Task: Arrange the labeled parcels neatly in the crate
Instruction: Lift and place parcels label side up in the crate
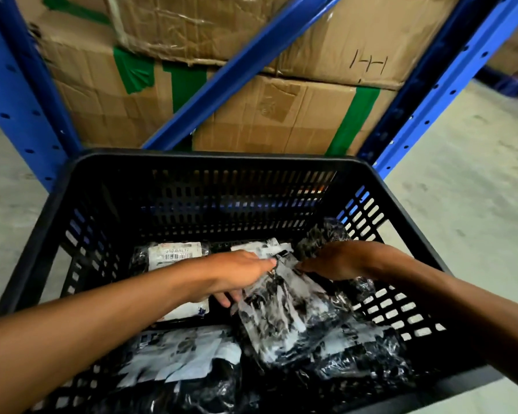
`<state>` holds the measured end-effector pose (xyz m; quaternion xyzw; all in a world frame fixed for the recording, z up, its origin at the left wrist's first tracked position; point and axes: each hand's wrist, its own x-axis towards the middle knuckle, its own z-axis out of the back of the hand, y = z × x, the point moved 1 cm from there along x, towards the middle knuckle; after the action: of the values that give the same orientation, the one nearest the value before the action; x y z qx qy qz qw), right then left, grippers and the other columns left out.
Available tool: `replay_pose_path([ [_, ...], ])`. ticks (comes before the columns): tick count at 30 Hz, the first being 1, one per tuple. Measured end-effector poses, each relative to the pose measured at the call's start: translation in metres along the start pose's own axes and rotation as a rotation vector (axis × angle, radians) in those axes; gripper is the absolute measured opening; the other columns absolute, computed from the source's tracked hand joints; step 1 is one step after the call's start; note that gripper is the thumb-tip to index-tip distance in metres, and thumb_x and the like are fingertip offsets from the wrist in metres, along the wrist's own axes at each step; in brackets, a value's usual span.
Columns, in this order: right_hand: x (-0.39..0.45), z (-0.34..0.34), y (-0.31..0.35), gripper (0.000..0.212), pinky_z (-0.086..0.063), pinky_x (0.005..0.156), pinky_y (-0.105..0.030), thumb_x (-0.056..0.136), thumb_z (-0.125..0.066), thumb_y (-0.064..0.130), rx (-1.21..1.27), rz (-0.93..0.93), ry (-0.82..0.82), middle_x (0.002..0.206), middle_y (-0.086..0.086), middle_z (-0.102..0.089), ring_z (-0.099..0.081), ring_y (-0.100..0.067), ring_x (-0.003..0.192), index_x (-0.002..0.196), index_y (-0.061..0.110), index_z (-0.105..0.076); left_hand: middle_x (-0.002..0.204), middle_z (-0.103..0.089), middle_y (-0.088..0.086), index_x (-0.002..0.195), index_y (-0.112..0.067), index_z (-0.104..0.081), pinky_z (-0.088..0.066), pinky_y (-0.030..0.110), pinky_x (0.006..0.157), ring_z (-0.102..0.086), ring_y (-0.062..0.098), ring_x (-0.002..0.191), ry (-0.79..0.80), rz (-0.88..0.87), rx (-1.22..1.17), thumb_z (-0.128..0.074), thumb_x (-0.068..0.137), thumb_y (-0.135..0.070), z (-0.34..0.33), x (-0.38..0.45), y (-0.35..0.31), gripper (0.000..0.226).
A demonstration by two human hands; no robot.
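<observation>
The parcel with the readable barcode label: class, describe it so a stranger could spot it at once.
Start at the black slotted crate in front of the blue rack. Look to its far left floor area, just beyond the left hand. There lies the parcel with the readable barcode label; unlike its crumpled, blurred neighbours, its white label faces up flat with legible print.

The crate (81,186) is matt black plastic, its walls a slotted lattice. The parcels (284,318) inside are wrapped in glossy, crinkled clear film over dark contents, and one at the back carries a matt white paper label (172,254) (barcode printed on it). Behind, the cardboard boxes (266,121) look rough and creased, patched with shiny green tape (133,71). The shelf frame (18,94) is smooth blue painted metal; the floor (467,162) is dull grey concrete.
</observation>
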<state>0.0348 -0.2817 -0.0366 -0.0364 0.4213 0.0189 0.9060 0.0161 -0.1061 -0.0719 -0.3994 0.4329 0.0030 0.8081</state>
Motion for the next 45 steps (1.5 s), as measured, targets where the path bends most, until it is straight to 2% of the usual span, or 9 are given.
replay_pose_path([
  [5, 0.003, 0.004, 0.012, 0.059, -0.057, 0.067, -0.030, 0.093, -0.043, 0.056, 0.314, 0.022, -0.041, 0.089, -0.008, -0.068, -0.066, -0.019, 0.075, 0.115, 0.006, -0.064, 0.137, -0.046, 0.015, 0.149, -0.030, -0.031, -0.051, 0.046, 0.097, -0.057, 0.031, 0.116, 0.063, -0.057, -0.173, -0.044, 0.092, -0.053, 0.008, -0.013, -0.006, 0.063],
  [12, 0.023, 0.013, 0.026, 0.027, -0.041, 0.028, -0.013, 0.098, -0.049, 0.015, 1.042, 0.174, -0.217, 0.059, -0.007, -0.053, -0.050, -0.011, 0.035, 0.072, 0.009, -0.053, 0.152, -0.037, -0.018, 0.152, -0.042, -0.005, -0.033, 0.031, 0.113, -0.041, 0.010, 0.136, -0.008, -0.149, -0.011, -0.074, 0.046, -0.077, -0.003, -0.024, 0.015, 0.131],
  [18, 0.021, 0.030, 0.072, 0.034, -0.059, 0.049, -0.027, 0.103, -0.038, 0.022, 1.504, 0.464, -0.210, 0.069, -0.020, -0.060, -0.065, -0.024, 0.051, 0.077, 0.005, -0.051, 0.103, -0.072, -0.002, 0.111, -0.029, -0.058, -0.056, 0.036, 0.082, -0.067, 0.019, 0.092, -0.474, -0.043, -0.533, -0.080, 0.059, -0.046, 0.011, -0.021, 0.035, 0.059],
  [23, 0.044, 0.023, 0.047, 0.055, -0.060, 0.057, -0.034, 0.098, -0.036, 0.050, 0.952, 0.330, -0.236, 0.081, -0.019, -0.065, -0.067, -0.030, 0.063, 0.096, 0.001, -0.059, 0.103, -0.073, 0.012, 0.106, -0.014, -0.068, -0.052, 0.040, 0.081, -0.066, 0.031, 0.092, -0.610, -0.065, -0.838, -0.071, 0.043, -0.041, 0.048, -0.035, 0.051, 0.068],
  [27, 0.050, -0.011, 0.033, 0.090, -0.061, 0.072, -0.044, 0.086, -0.026, 0.073, 1.026, 0.219, 0.078, 0.100, -0.030, -0.069, -0.071, -0.036, 0.077, 0.131, -0.002, -0.047, 0.115, -0.073, 0.014, 0.112, -0.012, -0.073, -0.044, 0.050, 0.103, -0.063, 0.033, 0.116, -0.578, -0.255, -1.013, -0.064, 0.061, -0.035, 0.058, -0.046, 0.050, 0.056],
  [31, 0.052, -0.033, 0.064, 0.079, -0.060, 0.075, -0.045, 0.083, -0.031, 0.076, 1.313, 0.350, 0.120, 0.111, -0.021, -0.070, -0.069, -0.037, 0.093, 0.130, 0.016, -0.053, 0.120, -0.072, 0.014, 0.114, -0.012, -0.070, -0.043, 0.052, 0.103, -0.062, 0.032, 0.118, -0.478, -0.348, -1.097, -0.061, 0.071, -0.031, 0.046, -0.044, 0.043, 0.048],
  [35, 0.048, -0.039, 0.068, 0.071, -0.062, 0.067, -0.037, 0.087, -0.050, 0.060, 1.493, 0.325, -0.107, 0.125, -0.009, -0.060, -0.067, -0.026, 0.098, 0.142, 0.018, -0.031, 0.124, -0.070, 0.009, 0.125, -0.019, -0.066, -0.043, 0.053, 0.104, -0.063, 0.027, 0.118, -0.354, -0.333, -1.017, -0.052, 0.085, -0.054, 0.057, -0.051, 0.036, 0.055],
  [39, 0.051, -0.028, 0.049, 0.101, -0.040, 0.106, -0.034, 0.082, -0.061, 0.057, 1.264, 0.357, -0.356, 0.151, 0.000, -0.040, -0.045, -0.024, 0.134, 0.154, 0.026, 0.001, 0.106, -0.076, 0.012, 0.117, -0.007, -0.067, -0.056, 0.043, 0.090, -0.071, 0.027, 0.098, -0.467, -0.055, -0.584, -0.076, 0.072, -0.043, 0.068, -0.053, 0.038, 0.058],
  [45, 0.056, -0.040, 0.060, 0.091, -0.041, 0.103, -0.029, 0.077, -0.073, 0.047, 1.164, 0.399, -0.384, 0.134, 0.007, -0.056, -0.054, -0.015, 0.121, 0.149, 0.026, -0.020, 0.124, -0.064, 0.005, 0.119, -0.015, -0.054, -0.054, 0.043, 0.091, -0.062, 0.026, 0.112, -0.444, 0.264, -0.395, -0.079, 0.055, -0.055, 0.059, -0.031, 0.060, 0.079],
])
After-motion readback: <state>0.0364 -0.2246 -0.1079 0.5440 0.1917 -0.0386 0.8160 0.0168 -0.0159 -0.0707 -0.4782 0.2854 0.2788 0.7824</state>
